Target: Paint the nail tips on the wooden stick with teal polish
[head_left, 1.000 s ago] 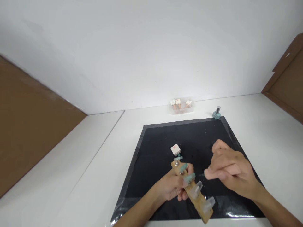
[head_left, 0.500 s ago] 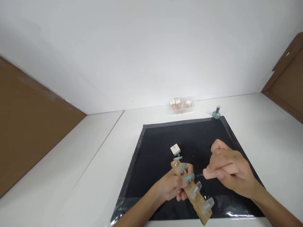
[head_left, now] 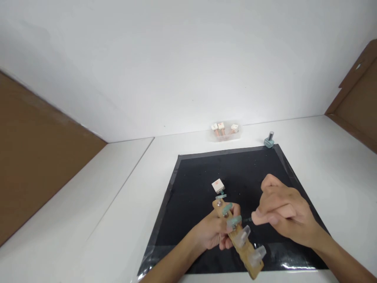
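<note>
My left hand (head_left: 213, 230) is closed around a wooden nail-practice stand (head_left: 244, 255), which slants down to the lower right. Along the stand sit several false nail tips: teal-painted nail tips (head_left: 234, 221) at the upper part, and clear nail tips (head_left: 257, 254) at the lower end. A thin brush (head_left: 247, 219) is pinched in my right hand (head_left: 284, 214); most of its handle is hidden by the fingers. The brush's dark tip points left, close to the third teal nail tip; whether they touch I cannot tell. Just beyond the stand's upper end is a white square-topped piece (head_left: 218, 186) with some teal beneath it.
A black mat (head_left: 197, 169) lies under my hands on the white table (head_left: 118, 220). At the back, a clear box (head_left: 226, 136) holds several white-topped pieces. A teal block with a silver stem (head_left: 269, 140) stands at the mat's far right corner. Brown panels flank both sides.
The brush and my right hand have shifted very slightly left. The stand and my left hand look nearly unchanged.
</note>
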Tool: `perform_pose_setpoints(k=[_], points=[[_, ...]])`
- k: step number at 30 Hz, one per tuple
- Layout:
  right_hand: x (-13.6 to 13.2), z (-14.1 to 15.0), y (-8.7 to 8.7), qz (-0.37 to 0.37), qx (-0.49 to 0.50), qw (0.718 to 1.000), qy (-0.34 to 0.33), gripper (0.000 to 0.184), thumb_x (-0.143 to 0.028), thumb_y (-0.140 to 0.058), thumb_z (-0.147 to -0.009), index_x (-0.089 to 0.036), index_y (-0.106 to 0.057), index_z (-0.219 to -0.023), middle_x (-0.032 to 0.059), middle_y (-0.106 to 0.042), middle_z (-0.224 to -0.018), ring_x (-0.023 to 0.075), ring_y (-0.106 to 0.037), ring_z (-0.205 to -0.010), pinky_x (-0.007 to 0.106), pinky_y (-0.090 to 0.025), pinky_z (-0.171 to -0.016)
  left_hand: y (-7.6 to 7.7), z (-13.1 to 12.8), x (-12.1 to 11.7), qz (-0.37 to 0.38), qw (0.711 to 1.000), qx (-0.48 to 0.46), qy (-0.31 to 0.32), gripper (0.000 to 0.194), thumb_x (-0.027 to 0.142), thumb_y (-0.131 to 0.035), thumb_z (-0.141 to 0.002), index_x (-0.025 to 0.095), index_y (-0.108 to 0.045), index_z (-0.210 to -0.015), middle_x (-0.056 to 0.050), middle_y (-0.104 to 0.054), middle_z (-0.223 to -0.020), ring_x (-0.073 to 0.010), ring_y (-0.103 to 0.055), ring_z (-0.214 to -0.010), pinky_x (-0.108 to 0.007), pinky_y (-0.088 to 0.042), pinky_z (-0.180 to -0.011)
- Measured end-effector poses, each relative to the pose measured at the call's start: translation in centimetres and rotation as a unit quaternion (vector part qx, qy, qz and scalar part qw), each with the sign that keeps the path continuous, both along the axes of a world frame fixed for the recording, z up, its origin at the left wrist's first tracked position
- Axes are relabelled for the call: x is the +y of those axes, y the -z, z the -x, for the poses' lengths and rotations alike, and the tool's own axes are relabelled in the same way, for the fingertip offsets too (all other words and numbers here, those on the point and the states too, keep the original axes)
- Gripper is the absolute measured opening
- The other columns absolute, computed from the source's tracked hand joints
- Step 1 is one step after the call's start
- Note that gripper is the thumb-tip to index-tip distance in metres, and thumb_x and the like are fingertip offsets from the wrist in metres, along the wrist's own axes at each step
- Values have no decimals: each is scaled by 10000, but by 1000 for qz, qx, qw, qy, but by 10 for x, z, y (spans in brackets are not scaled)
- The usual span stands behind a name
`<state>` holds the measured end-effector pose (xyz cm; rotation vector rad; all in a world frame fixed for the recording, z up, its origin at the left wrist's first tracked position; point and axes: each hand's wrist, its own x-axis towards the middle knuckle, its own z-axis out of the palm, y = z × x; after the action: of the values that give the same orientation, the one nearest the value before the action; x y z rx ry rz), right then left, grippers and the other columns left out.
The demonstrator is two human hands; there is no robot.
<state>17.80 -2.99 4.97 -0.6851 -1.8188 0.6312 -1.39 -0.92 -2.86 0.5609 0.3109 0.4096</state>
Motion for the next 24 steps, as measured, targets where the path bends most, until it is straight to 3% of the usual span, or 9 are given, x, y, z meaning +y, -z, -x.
perform_pose_setpoints(k=[8, 12, 17, 24], points=[[0, 1, -1, 0, 1, 1000, 3, 224, -330, -474, -953, -253, -648, -836, -29, -684, -614, 123, -524, -484, 344, -390, -581, 8, 2, 0, 0, 1000, -23, 10, 248, 268, -739, -661, 123, -552, -737, 23, -582, -518, -25, -434, -320, -88, -323, -299], [0, 2, -1, 6, -4, 999, 36, 236, -302, -487, -949, -232, -617, -765, -23, -672, -598, 118, -520, -498, 325, -392, -559, 5, 2, 0, 5, 999, -37, 6, 253, 265, -746, -644, 118, -562, -736, 20, -596, -526, -26, -439, -319, -87, -324, -290], [0, 1, -3, -8, -18, 1000, 16, 245, -323, -464, -962, -213, -591, -784, -28, -666, -591, 99, -530, -498, 319, -403, -581, -1, 0, 0, 8, 1000, -20, 5, 235, 237, -744, -645, 123, -550, -711, 27, -587, -501, -14, -412, -300, -79, -324, -282], [1, 1, -1, -17, -25, 999, 16, 235, -315, -468, -963, -208, -588, -791, -29, -674, -607, 93, -530, -497, 318, -397, -587, 4, 1, 0, 0, 999, -31, 14, 240, 239, -738, -662, 121, -540, -726, 16, -593, -516, -30, -459, -327, -82, -354, -295]])
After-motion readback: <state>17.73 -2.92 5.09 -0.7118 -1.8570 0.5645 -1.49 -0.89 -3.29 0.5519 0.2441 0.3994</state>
